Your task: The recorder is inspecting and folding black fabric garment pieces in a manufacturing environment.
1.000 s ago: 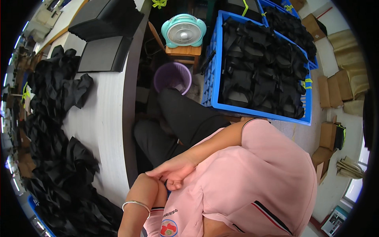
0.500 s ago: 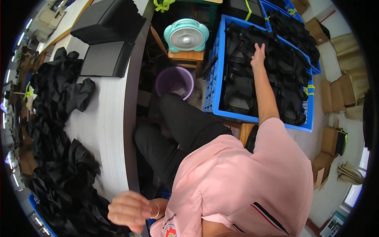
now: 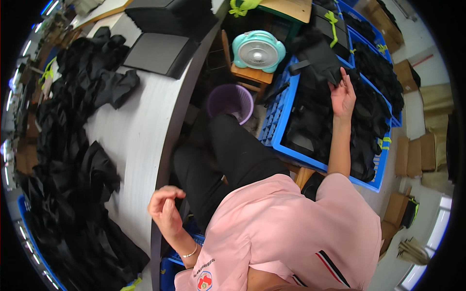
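My right hand (image 3: 343,97) grips the lower corner of a black fabric piece (image 3: 318,60) between thumb and fingers. The piece is lifted above the far side of a blue plastic crate (image 3: 277,138), and a short strap sticks out from its left. Many similar black pieces (image 3: 310,123) lie packed in the crate. Over the front edge of the white table (image 3: 124,160), my left hand (image 3: 166,208) hovers with loosely bent fingers, thumb apart and nothing in it.
Heaped black fabric (image 3: 73,194) covers the table's left side. Stacked black sheets (image 3: 158,51) stand farther back. A turquoise fan (image 3: 258,51) rests on a wooden stool (image 3: 252,73) behind a purple bin (image 3: 230,102). More crates and cardboard boxes (image 3: 415,155) stand to the right.
My right hand has taken hold of a black fabric piece and raised it from the crate. My left hand has moved up and slightly right. The whole view has shifted.
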A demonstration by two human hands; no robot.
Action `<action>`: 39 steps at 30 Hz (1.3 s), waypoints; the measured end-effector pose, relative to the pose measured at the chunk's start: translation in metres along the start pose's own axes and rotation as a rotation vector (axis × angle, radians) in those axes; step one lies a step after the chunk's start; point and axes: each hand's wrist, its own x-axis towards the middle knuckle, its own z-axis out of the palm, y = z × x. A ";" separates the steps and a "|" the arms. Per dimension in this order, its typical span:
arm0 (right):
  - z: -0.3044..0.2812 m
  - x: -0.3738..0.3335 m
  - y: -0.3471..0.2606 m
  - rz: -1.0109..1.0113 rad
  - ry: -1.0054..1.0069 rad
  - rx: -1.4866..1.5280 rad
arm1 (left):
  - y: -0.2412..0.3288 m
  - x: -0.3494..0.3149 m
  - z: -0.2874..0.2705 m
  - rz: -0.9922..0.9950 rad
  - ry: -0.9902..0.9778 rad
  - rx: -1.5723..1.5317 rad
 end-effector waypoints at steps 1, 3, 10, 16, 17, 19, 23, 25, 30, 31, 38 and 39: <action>0.019 -0.012 0.001 0.069 -0.066 0.020 | -0.005 0.002 -0.001 0.014 0.003 0.038; 0.051 -0.033 0.017 0.079 -0.038 -0.104 | -0.015 0.006 -0.001 0.014 0.102 0.096; 0.107 -0.126 0.100 0.812 -0.287 0.257 | -0.034 0.010 -0.004 -0.259 0.365 -0.383; 0.120 -0.185 0.136 0.877 -0.088 -0.159 | -0.032 0.003 -0.022 -0.263 0.454 -0.309; 0.121 -0.192 0.137 0.846 0.025 -0.302 | -0.035 0.003 -0.025 -0.271 0.480 -0.221; 0.122 -0.206 0.141 0.973 -0.164 -0.133 | -0.041 0.003 -0.030 -0.270 0.549 -0.157; 0.122 -0.224 0.152 1.149 -0.142 -0.008 | -0.056 -0.001 -0.037 -0.254 0.720 -0.220; 0.121 -0.228 0.157 1.217 -0.172 0.004 | -0.063 -0.004 -0.040 -0.231 0.793 -0.219; 0.117 -0.231 0.166 1.275 -0.202 -0.042 | -0.078 -0.011 -0.045 -0.184 0.893 -0.191; 0.117 -0.232 0.167 1.273 -0.203 -0.042 | -0.080 -0.012 -0.045 -0.189 0.889 -0.193; 0.116 -0.230 0.165 1.270 -0.199 -0.058 | -0.086 -0.011 -0.042 -0.192 0.879 -0.184; 0.115 -0.230 0.165 1.278 -0.209 -0.038 | -0.086 -0.010 -0.042 -0.192 0.879 -0.184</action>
